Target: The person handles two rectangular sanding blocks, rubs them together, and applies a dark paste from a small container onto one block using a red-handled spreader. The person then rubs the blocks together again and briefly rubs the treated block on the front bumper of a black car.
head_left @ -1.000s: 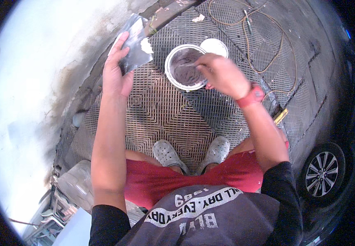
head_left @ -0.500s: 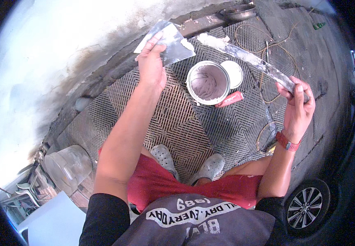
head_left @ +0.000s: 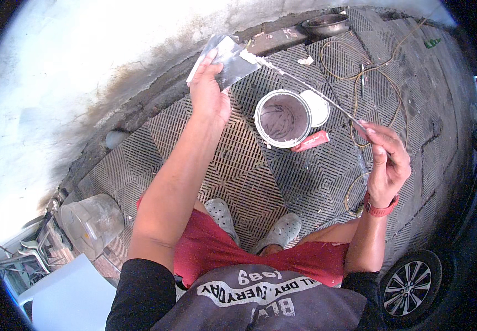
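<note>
Well left of the putty tub (head_left: 258, 119), nearer the body, a pale chair (head_left: 72, 298) and a cloudy plastic bucket (head_left: 92, 222) are seen. Beyond the tub and to its left, a flat metal plate (head_left: 239, 73) is gripped by the left hand (head_left: 210, 95), its right edge smeared with white paste. The tub's right side is crowded by a round white lid (head_left: 318, 108) and a red packet (head_left: 312, 141). Beyond the tub, a long blade (head_left: 307, 86) is turned edge-on, its tip set at the paste; behind it a thin hose (head_left: 381, 65) is looped. Right of the tub, the blade's other end is pinched by the right hand (head_left: 388, 161); farther right and nearer the body, a car wheel (head_left: 411, 288) is seen
</note>
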Available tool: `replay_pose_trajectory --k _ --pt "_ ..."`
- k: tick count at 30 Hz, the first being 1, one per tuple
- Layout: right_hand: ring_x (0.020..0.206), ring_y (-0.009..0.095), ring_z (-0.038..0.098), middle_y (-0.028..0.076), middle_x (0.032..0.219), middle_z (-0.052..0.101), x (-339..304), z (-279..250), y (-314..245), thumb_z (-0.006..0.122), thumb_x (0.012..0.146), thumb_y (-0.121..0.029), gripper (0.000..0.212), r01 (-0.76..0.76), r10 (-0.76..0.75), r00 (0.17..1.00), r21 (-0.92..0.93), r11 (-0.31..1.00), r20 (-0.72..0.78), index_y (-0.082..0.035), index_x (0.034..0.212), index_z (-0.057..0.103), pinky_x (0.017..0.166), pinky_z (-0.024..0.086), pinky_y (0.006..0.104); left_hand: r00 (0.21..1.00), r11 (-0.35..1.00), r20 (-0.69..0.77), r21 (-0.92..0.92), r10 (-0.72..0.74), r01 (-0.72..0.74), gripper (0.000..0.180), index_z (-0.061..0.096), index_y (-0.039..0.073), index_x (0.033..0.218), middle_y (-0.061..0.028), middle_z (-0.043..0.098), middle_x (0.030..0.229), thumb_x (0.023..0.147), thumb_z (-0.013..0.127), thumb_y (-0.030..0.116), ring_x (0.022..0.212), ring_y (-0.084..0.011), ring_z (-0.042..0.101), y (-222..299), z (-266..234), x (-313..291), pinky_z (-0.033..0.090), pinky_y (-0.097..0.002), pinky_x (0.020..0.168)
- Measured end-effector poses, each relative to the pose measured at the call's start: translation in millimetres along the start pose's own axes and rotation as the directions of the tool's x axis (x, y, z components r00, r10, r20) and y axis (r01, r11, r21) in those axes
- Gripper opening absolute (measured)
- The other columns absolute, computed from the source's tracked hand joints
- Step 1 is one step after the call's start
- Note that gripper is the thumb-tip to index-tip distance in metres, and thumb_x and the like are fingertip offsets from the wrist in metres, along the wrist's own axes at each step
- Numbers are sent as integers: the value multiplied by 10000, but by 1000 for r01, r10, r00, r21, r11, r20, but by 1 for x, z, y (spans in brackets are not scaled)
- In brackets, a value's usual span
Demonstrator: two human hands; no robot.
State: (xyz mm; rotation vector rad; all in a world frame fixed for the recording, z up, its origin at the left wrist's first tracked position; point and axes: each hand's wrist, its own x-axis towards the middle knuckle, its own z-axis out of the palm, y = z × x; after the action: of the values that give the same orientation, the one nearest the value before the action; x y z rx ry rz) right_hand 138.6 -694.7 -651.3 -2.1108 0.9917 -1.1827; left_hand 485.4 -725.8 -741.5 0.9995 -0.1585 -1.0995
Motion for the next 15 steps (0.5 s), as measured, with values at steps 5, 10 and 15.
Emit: replay_pose_trajectory --k 5,10,15 --pt "1038 337 798 231 1161 802 7 -2 -18 688 1027 -44 145 92 -80 989 -102 991 121 21 1110 787 892 627 395 997 999 -62 -3 -46 46 550 624 27 1517 -101 630 1522 969 581 19 1323 -244 627 5 -3 4 468 -403 1174" --pt "1021 326 793 194 1154 805 9 -3 -26 715 996 -20 127 56 -19 983 -195 979 185 3 1094 793 869 619 392 1000 1000 18 -12 -18 18 585 606 29 1538 -106 601 1562 953 600 39 1352 -252 615 13 -13 11 468 -417 1188" --pt "1002 397 753 186 1027 749 -2 45 16 703 1001 0 135 -208 271 934 -262 943 235 21 1129 742 863 583 442 959 996 272 54 -78 66 613 582 20 1559 -137 567 1600 947 603 45 1397 -272 611 17 0 -2 521 -460 1189"
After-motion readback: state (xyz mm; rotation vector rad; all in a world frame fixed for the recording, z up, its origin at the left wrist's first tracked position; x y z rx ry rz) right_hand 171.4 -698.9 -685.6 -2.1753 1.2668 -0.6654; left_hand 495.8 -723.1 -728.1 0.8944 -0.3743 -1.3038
